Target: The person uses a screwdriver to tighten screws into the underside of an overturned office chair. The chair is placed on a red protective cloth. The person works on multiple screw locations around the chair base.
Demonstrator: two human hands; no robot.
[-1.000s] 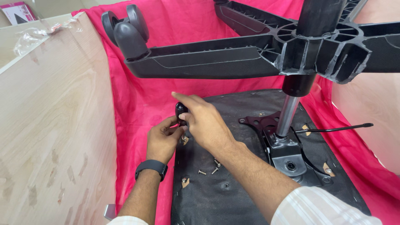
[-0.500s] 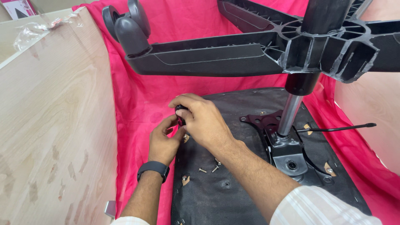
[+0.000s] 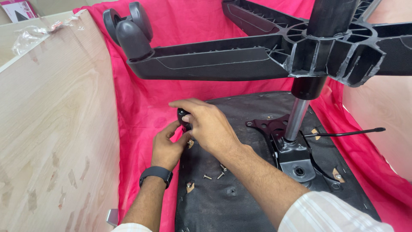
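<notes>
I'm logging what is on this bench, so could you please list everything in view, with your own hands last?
chair seat underside: one, black, lying flat on the cloth, bottom centre.
star base: one, black, raised across the top on the gas column.
castor wheel: one seen, black, at the end of the left-pointing leg.
gas column: one, silver, upright right of centre.
seat mechanism plate: one, black, at the column's foot.
lever: one, black, thin, pointing right.
loose screws: about three, silver, on the seat.
cloth: one, pink, under everything.
wooden panel: one, pale, left.
black knob: one, at the seat's left edge.
wristband: one, black, left wrist.
left hand: beside the knob.
right hand: over the knob.
</notes>
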